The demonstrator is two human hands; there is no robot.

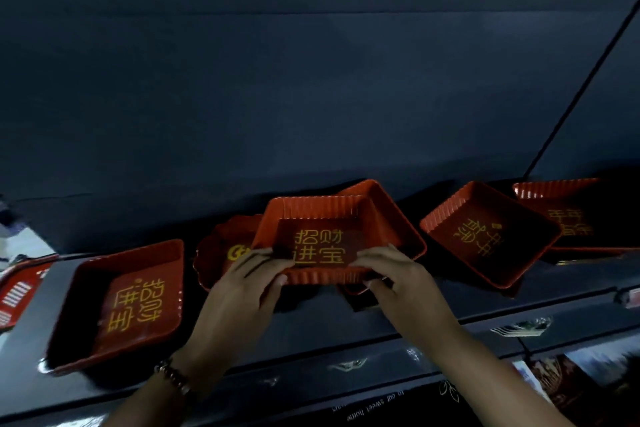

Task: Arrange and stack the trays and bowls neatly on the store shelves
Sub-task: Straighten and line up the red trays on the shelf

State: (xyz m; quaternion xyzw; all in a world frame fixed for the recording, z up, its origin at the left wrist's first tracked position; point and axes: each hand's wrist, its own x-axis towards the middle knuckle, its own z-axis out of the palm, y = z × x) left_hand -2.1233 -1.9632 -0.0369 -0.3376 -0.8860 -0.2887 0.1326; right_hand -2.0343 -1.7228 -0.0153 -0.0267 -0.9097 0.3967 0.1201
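Both hands are on the middle tray (320, 236), a red square one with ribbed walls and gold characters on its floor. It sits on the dark shelf (346, 315), a bit left of centre in the view, and it's resting on top of another red tray (391, 218) that's turned at an angle under it, so the lower one's corners poke out behind and to the right. The left hand (239, 288) has its thumb curled over the near-left rim with the fingers wrapped round the outside of the wall. The right hand (398, 277) pinches the near-right rim the same way, thumb inside, fingers curled under the edge. So both are clamped on that tray, not spread. There's a bead bracelet (173, 378) on the left wrist.

Just left of the held tray, partly tucked behind it, is a red scalloped bowl (218, 250) with a gold mark inside. Further left is another tray (121, 302) with the same gold characters, sitting skewed with a corner over the shelf's front edge. Off to the right a fourth tray (485, 236) lies diagonal, and it overlaps a fifth tray (568, 215) at the far right. A red slotted basket (17, 291) peeks in at the left edge. Behind everything is a plain dark back panel (311, 80). Lighting is pretty dim.
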